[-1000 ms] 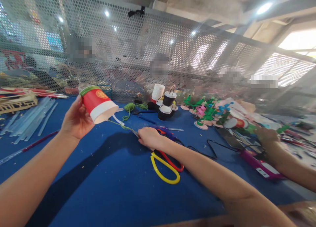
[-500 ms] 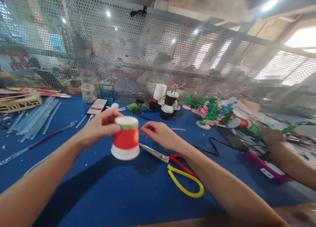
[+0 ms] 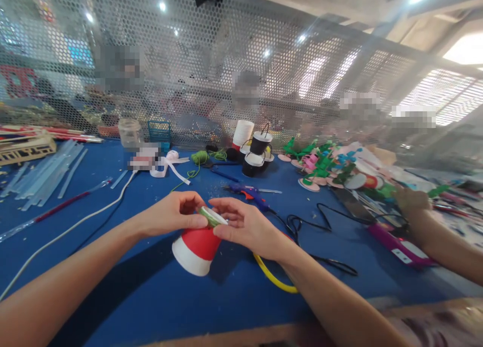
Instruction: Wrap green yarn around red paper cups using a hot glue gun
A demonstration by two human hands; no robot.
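Note:
A red and white paper cup is tilted between my hands, its green-banded narrow end up. My left hand pinches the green band from the left. From the other side my right hand grips the same end, thumb in front and fingers behind. Under my right forearm lie scissors, with one yellow handle loop showing and the blades hidden. Just beyond my hands rests a blue glue gun with a black cord.
Green yarn, white ribbon and stacked paper cups stand at the back. Clear sticks lie left. At right, another person's hand is near a purple power strip and green craft pieces.
The cup has tipped and come lower. My right hand has moved left onto its green-banded end, joining my left hand. The glue gun has come into sight.

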